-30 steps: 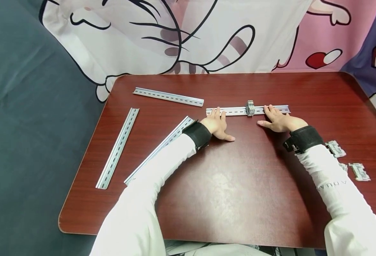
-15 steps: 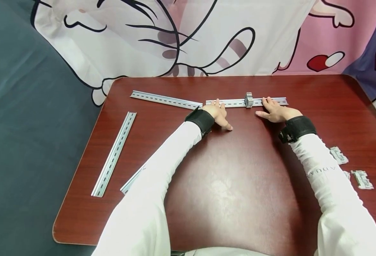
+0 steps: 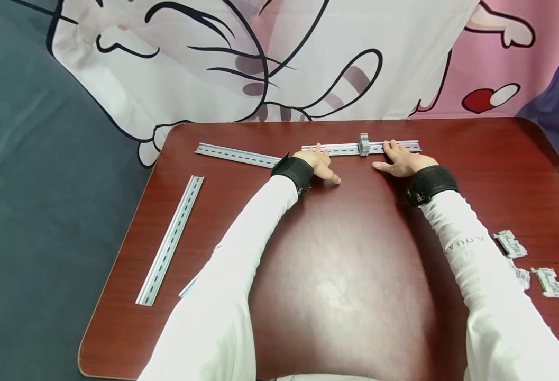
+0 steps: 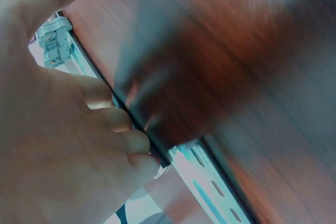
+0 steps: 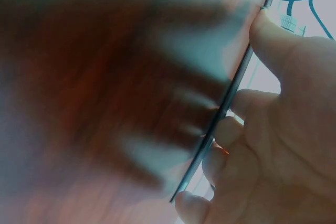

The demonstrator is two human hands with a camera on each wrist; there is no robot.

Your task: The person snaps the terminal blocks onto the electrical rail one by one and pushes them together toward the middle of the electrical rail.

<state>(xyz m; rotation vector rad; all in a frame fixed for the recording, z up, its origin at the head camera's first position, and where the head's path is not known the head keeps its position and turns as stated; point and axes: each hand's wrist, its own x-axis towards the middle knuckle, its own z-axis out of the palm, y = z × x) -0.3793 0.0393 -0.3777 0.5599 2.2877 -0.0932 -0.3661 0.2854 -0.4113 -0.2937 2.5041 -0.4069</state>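
Note:
A slotted metal DIN rail (image 3: 338,150) lies crosswise near the table's far edge, with a small stack of grey terminal blocks (image 3: 364,145) clipped on it right of its middle. My left hand (image 3: 318,163) rests its extended fingers on the rail's left end, thumb spread toward me. On the right part, my right hand (image 3: 405,161) touches the rail with outstretched fingers, its thumb pointing left below the blocks. The left wrist view shows the terminal blocks (image 4: 54,41) beyond the left thumb. In the right wrist view, the right fingertips (image 5: 212,163) lie along the rail's edge.
A second DIN rail (image 3: 236,155) slants at the back left, ending by the left wrist. Another rail (image 3: 170,241) lies along the table's left side. One more rail (image 3: 189,286) is mostly hidden under the left sleeve. Loose terminal blocks (image 3: 549,282) lie at the right.
Both hands have slid the rail with its terminal blocks away from me, closer to the table's far edge. The left arm now covers more of the rail beneath it.

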